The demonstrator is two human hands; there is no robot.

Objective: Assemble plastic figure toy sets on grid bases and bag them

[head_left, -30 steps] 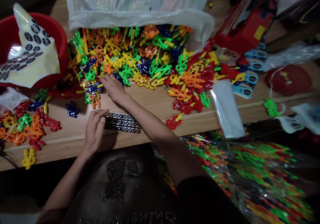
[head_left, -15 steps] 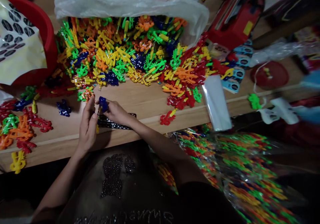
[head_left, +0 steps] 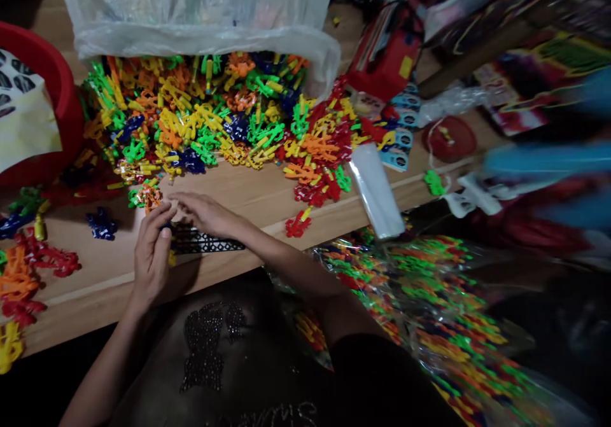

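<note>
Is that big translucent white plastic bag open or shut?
Open: the bag gapes at its near edge, with multicoloured plastic toys spread from inside onto the wooden table.

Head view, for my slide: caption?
Left hand and right hand close together by a patterned strip, before heaped colourful plastic pieces.

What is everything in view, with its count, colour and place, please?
table: one, wooden brown, centre
bag: one, whitish, top
plastic pieces: many, multicoloured, at bag's mouth and scattered
tub: one, red, left edge
patterned sheet: one, pale yellow with black, over tub
device: one, mostly red, upper right
cards: several, blue, beside device
plastic sleeve: one or more, whitish, right of centre
dish: one, red, right
latticed panel: one, black, near table's front edge
bagged pieces: many, multicoloured, below table's edge
blurred things: several, partly blue, far right
left hand: one, bare, left of panel
right hand: one, bare, partly over panel
</note>
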